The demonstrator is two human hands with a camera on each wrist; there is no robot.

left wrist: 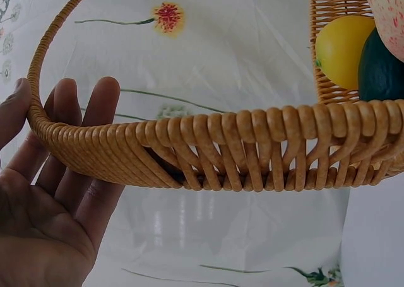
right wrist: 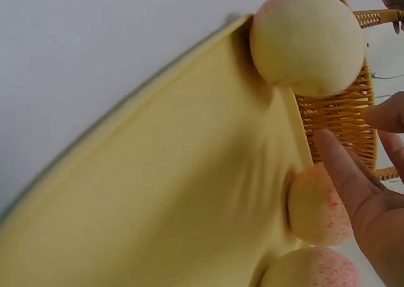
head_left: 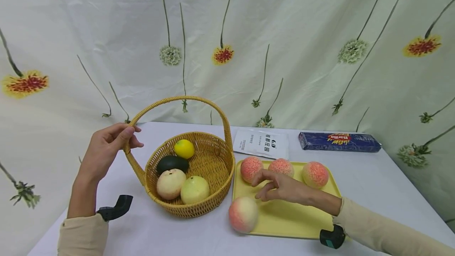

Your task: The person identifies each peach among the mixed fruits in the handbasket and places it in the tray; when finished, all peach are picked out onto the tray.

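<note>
A person's left hand (head_left: 106, 145) curls its fingers round the arched handle of a round woven wicker basket (head_left: 213, 161) standing on the white-clothed surface (head_left: 373, 185); inside lie a yellow lemon (head_left: 184, 148), a dark green avocado (head_left: 172, 163) and two pale fruits. The right hand (head_left: 281, 187), fingers loosely spread and apparently gripping nothing, hovers over a yellow rectangular tray (head_left: 295, 216) near a pink-blushed peach (head_left: 243, 214) at the tray's front-left corner, just beside the basket

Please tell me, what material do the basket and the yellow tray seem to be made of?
The basket looks like woven wicker or rattan, perhaps a plastic imitation: tan strands wrap the rim and handle with a slight gloss. The yellow tray seems to be plastic: one even colour, a smooth matte surface and a rounded raised edge.
</note>
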